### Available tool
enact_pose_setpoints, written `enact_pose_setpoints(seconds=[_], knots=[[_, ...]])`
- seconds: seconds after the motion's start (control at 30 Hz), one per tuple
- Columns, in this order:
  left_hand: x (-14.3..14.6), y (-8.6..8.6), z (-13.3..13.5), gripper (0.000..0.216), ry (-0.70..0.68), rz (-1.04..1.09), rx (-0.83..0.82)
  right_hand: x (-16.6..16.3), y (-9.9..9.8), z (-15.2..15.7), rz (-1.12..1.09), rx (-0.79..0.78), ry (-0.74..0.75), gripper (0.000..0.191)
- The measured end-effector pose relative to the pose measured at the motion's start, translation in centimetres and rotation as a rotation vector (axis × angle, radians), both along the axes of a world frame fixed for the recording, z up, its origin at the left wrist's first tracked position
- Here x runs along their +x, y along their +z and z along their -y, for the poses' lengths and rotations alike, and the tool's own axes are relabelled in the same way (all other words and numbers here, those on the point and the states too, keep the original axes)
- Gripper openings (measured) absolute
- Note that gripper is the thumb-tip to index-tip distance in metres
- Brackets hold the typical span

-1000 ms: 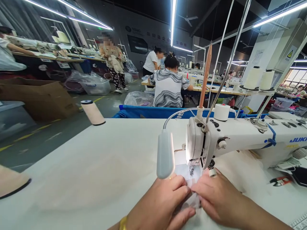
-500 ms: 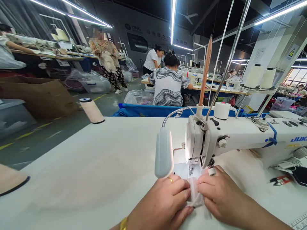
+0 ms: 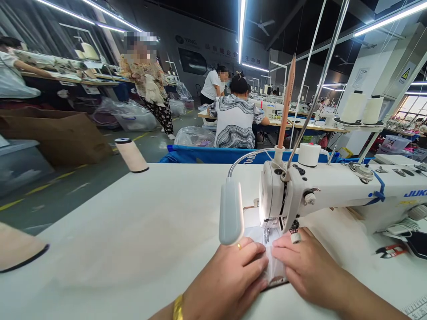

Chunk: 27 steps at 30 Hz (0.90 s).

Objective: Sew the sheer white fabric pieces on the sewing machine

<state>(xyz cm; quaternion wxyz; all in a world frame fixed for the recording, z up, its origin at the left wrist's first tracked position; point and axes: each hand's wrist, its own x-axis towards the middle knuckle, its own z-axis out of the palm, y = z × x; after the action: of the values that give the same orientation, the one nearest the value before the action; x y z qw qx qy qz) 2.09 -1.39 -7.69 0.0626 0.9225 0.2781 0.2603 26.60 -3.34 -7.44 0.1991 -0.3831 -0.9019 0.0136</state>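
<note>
A small piece of sheer white fabric (image 3: 274,262) lies under the needle end of a white sewing machine (image 3: 273,195), close to the presser foot (image 3: 267,234). On its left edge press the bent fingers of my left hand (image 3: 235,271), which wears a ring and a gold bracelet. My right hand (image 3: 307,266) grips the right edge, fingertips close together beside the foot. Both thumbs are mostly hidden. At the fabric's near end a dark edge shows on the table. A grey lamp head (image 3: 231,213) hangs just above my left knuckles.
Cones of pale thread (image 3: 131,155) stand along the left of the white table (image 3: 133,222). Red-handled thread snips (image 3: 392,251) and a black phone-like object (image 3: 416,243) lie at right, a ruler (image 3: 415,309) at the near corner. Several people work beyond.
The fabric looks flatter and more spread between my hands, and its near end has changed shape. My hands have shifted only slightly. A standing person at left has moved a little.
</note>
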Motion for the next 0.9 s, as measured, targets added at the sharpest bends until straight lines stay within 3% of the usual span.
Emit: enact_pose_setpoints(seconds=[0.13, 0.33, 0.57, 0.67, 0.8, 0.9], knots=[[0.1, -0.9, 0.7, 0.011, -0.048, 0.127, 0.086, 0.0, 0.6, 0.5, 0.077, -0.042, 0.079, 0.026], [-0.3, 0.8, 0.8, 0.012, -0.029, -0.025, 0.058, -0.1, 0.4, 0.3, 0.087, -0.049, 0.051, 0.028], [0.4, -1.7, 0.4, 0.028, -0.009, 0.109, 0.177, -0.2, 0.4, 0.6, 0.046, -0.026, 0.079, 0.023], [0.4, -0.9, 0.8, 0.032, -0.041, 0.103, 0.204, -0.2, 0.5, 0.9, 0.029, -0.005, 0.104, 0.019], [0.1, 1.2, 1.2, 0.027, -0.061, -0.043, 0.121, -0.3, 0.3, 0.7, 0.033, -0.017, 0.070, 0.022], [-0.1, 1.6, 1.0, 0.028, -0.044, -0.056, 0.111, -0.5, -0.1, 0.4, 0.045, -0.020, 0.032, 0.023]])
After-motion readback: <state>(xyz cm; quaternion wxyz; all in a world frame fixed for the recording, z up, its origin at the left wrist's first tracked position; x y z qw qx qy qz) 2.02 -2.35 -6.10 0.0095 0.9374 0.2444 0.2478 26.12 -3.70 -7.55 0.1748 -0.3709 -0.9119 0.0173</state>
